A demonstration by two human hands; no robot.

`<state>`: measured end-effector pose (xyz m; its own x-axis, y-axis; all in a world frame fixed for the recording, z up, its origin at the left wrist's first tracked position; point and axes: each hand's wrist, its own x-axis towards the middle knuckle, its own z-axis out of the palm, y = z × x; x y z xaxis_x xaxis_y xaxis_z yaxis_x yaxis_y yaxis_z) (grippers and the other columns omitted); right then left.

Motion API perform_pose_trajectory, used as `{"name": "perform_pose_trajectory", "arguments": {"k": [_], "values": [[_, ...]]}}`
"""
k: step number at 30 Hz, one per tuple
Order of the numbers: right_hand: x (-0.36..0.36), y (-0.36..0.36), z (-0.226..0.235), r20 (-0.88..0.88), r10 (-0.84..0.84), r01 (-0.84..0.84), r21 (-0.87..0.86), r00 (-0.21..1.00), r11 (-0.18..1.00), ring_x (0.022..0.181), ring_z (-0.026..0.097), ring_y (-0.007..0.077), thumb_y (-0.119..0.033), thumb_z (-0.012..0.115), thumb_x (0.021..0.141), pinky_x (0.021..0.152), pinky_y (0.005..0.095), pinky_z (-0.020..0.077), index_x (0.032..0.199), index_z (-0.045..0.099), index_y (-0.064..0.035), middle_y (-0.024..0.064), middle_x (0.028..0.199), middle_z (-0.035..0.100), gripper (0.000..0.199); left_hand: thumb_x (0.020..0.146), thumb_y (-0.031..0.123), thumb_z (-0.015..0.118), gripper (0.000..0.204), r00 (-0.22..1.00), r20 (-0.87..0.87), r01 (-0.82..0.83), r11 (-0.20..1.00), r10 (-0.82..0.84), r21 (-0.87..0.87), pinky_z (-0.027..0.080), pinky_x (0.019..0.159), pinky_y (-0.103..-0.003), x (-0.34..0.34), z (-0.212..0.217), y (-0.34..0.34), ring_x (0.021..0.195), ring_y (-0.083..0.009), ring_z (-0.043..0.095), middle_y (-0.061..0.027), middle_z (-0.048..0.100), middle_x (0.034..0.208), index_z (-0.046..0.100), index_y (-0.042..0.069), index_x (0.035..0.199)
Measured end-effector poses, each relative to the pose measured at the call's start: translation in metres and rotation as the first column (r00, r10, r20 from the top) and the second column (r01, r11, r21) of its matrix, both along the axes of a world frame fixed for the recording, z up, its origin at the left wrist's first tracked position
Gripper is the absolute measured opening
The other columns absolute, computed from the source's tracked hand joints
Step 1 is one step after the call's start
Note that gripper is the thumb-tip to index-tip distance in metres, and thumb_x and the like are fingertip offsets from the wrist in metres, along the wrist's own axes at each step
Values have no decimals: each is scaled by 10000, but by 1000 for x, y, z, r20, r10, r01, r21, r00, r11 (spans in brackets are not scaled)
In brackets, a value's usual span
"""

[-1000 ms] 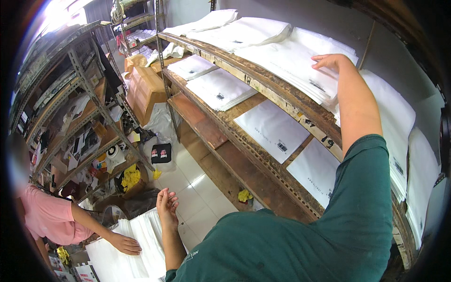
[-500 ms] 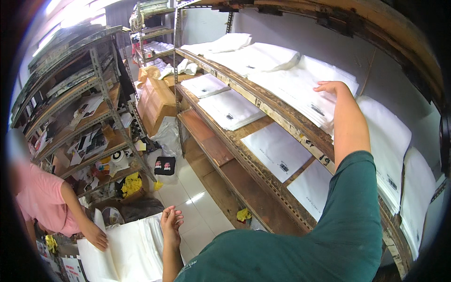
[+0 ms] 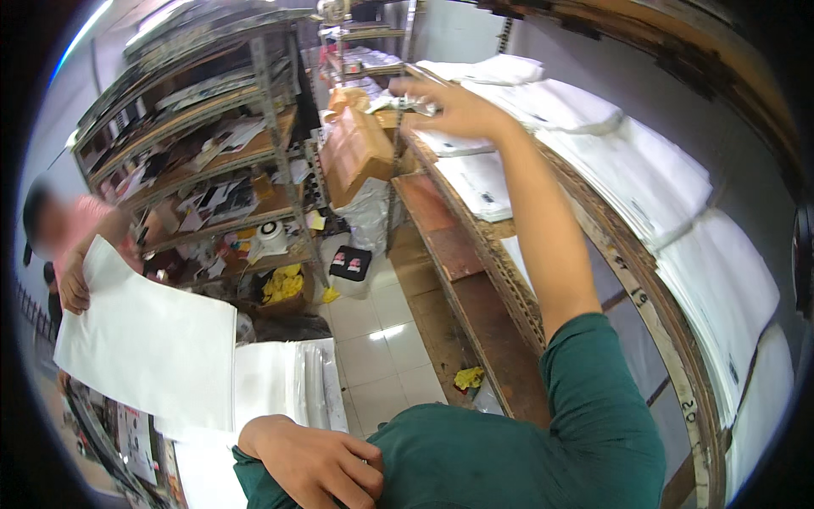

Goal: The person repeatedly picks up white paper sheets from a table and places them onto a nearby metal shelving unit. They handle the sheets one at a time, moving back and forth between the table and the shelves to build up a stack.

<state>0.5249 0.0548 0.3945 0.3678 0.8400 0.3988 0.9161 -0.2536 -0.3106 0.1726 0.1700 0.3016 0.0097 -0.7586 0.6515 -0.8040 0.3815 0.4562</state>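
My right hand [image 3: 454, 110], fingers stretched and somewhat blurred, is raised at the end of my extended arm near the far end of the rack. It appears empty, in front of white sheets [image 3: 471, 182] on the second shelf. Stacks of large white sheets [image 3: 627, 174] with small dark prints lie along the upper shelf, to the right of my arm. My left hand [image 3: 314, 462] rests before my green shirt, fingers loosely bent and apart, palm hidden. Close to its wrist is a large white sheet [image 3: 157, 331], lifted by a co-worker's hand [image 3: 75, 288].
A pile of white sheets [image 3: 284, 382] lies beside the co-worker. Metal shelving [image 3: 267, 127] with papers and tools stands left. A cardboard box [image 3: 360, 157], a black folded item [image 3: 350, 263] and yellow cloths [image 3: 284, 284] are farther off. The wooden rack [image 3: 475, 288] borders the tiled aisle.
My right hand has left the upper-shelf stack and swung left. My left hand has come in toward my shirt. The co-worker has raised a sheet off the pile. The view has turned left.
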Motion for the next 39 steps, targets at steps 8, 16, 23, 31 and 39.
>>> {"name": "perform_pose_trajectory", "arguments": {"k": [8, 16, 23, 31, 39], "values": [[-26, 42, -251, -828, 111, -419, -157, 549, 895, 1288, 350, 236, -125, 647, 830, 1037, 374, 322, 1403, 291, -49, 129, 1423, 337, 678, 806, 275, 686, 216, 872, 21, -465, 840, 489, -279, 406, 589, -326, -67, -29, 44, 687, -214, 556, -41, 589, 801, 647, 65, 835], [36, -26, -600, -651, -73, -550, -691, 755, 469, 1122, 510, 308, -333, 683, 801, 914, 385, 435, 1284, 468, -44, 170, 1230, 524, 602, 781, 338, 699, 275, 393, -426, -909, 413, 815, -49, 418, 594, -378, -23, -139, 54, 685, -248, 550, -47, 573, 755, 620, 76, 813], [68, -70, -721, -611, -593, -577, -768, 525, 280, 1050, 552, 308, -222, 624, 847, 858, 410, 469, 1288, 447, -27, 183, 1226, 520, 513, 782, 266, 688, 189, -700, -432, -712, -593, 568, 376, 439, 606, -365, -36, -310, 12, 712, -243, 572, -77, 571, 729, 639, 86, 814], [152, 89, -683, -608, -554, -236, -766, 568, 598, 997, 553, 299, -212, 612, 831, 769, 434, 483, 1276, 452, -54, 170, 1117, 564, 499, 750, 197, 687, 101, -963, -49, 223, -888, -264, 402, 466, 538, -316, -131, -394, -86, 584, -204, 581, -60, 592, 664, 655, 109, 788], [72, 225, -600, -666, -250, -407, -665, 702, 627, 936, 570, 251, -289, 621, 818, 800, 436, 445, 1296, 446, -107, 133, 1127, 561, 541, 761, 192, 666, 213, -549, -47, 770, -527, -834, 360, 459, 694, -356, -122, -446, -138, 824, -257, 557, -85, 559, 891, 636, 100, 950]]}}
